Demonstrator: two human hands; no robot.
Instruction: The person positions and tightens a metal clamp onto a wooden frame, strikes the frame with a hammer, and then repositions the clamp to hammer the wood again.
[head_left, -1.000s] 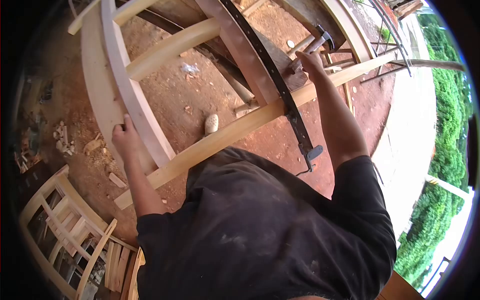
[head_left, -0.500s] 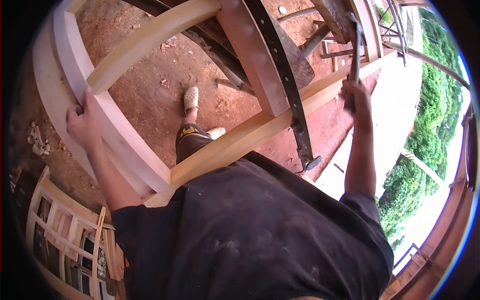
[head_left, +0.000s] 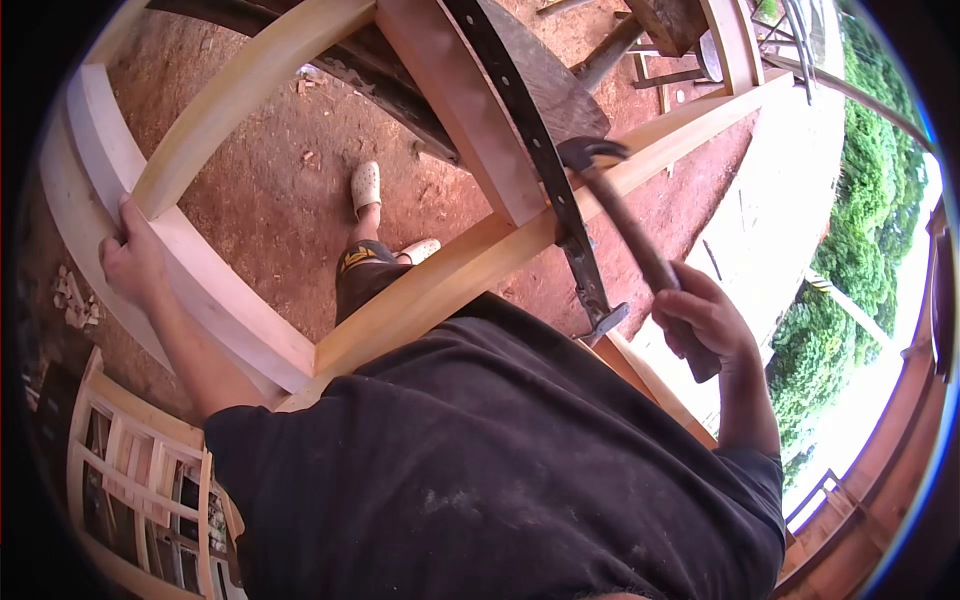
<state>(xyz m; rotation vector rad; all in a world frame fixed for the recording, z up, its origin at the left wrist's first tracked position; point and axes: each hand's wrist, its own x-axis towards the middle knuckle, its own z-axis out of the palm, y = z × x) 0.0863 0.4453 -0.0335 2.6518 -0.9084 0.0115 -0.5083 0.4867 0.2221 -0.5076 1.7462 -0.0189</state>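
Observation:
A claw hammer [head_left: 640,240] is in my right hand [head_left: 703,318], which is closed round the lower part of its wooden handle. The dark hammer head lies over the long wooden rail [head_left: 440,275], beside the metal bar clamp. My left hand [head_left: 136,258] grips the curved end rail [head_left: 215,285] of the wooden frame, close to its joint with a curved crosspiece [head_left: 235,90]. A dark bar clamp [head_left: 520,115] with holes along it crosses the frame next to a wide crosspiece [head_left: 460,110]; its end [head_left: 605,322] sticks out past the long rail.
Below the frame are a dark wooden support [head_left: 545,85] and reddish ground [head_left: 270,170] with wood shavings. Slatted wooden frames [head_left: 140,450] stand at lower left. Wood scraps [head_left: 75,298] lie at the left. A wooden block [head_left: 670,22] is at the top right.
My right hand has come down and nearer, swinging the hammer head from the far end of the rail to beside the clamp. The frame and my left hand appear shifted left in view.

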